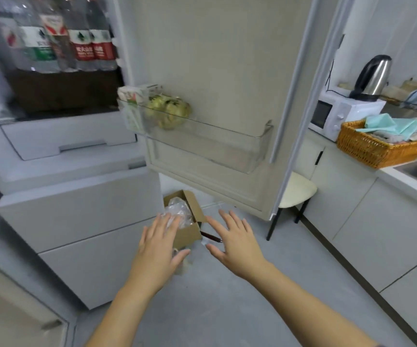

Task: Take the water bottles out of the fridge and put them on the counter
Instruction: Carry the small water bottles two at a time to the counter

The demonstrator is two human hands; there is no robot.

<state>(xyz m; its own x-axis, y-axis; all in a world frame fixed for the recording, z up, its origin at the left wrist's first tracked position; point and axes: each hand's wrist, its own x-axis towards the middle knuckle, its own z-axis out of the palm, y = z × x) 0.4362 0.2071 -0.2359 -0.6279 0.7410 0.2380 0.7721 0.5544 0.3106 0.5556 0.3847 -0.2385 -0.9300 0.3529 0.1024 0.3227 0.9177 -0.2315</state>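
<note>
Several clear water bottles [59, 43] with red and green labels stand upright on a shelf inside the open fridge [77, 186] at the upper left. My left hand [158, 249] and my right hand [235, 242] are both stretched out low in front of me, palms down with fingers spread, holding nothing. They hover over the floor, well below the bottles. The counter [400, 179] runs along the right side.
The open fridge door [217, 71] stands in the middle, its lower rack holding a carton and a bag of green produce [168, 111]. A cardboard box [186, 221] sits on the floor beyond my hands. A stool [296, 190], wicker basket [382, 149], microwave [340, 113] and kettle [374, 76] are at the right.
</note>
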